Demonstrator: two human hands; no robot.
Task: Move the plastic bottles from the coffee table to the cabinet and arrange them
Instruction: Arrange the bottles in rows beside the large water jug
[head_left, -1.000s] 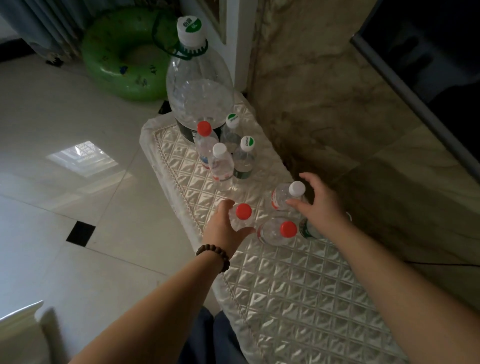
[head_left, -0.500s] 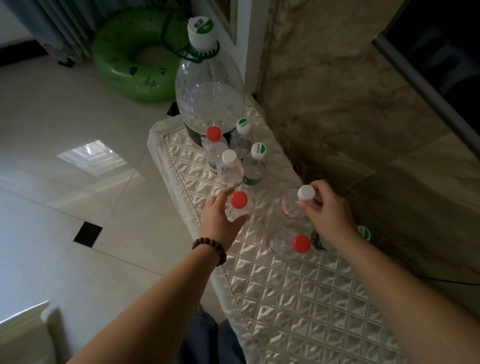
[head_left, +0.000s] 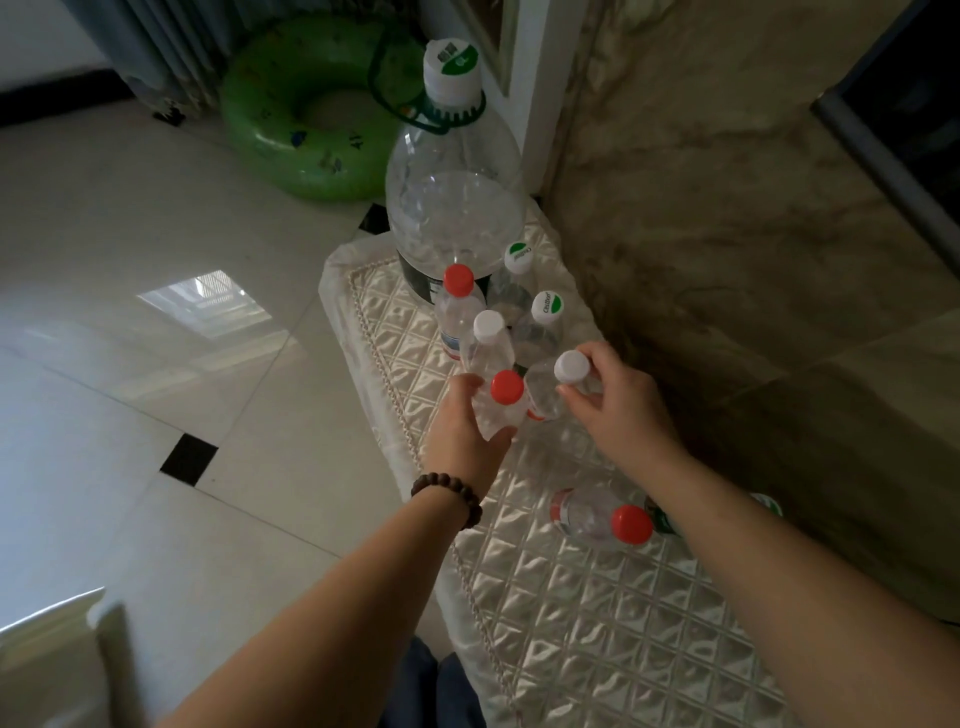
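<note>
Both hands' fingers (head_left: 574, 402) curled round bottles (head_left: 543, 397).

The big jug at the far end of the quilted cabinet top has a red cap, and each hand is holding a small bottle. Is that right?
Not quite. The head view shows the big jug has a white cap with a green mark, not red. The rest holds: the left hand grips a red-capped bottle and the right hand a white-capped bottle.

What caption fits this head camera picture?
Left hand and right hand each hold a small bottle beside the big bottle.
</note>
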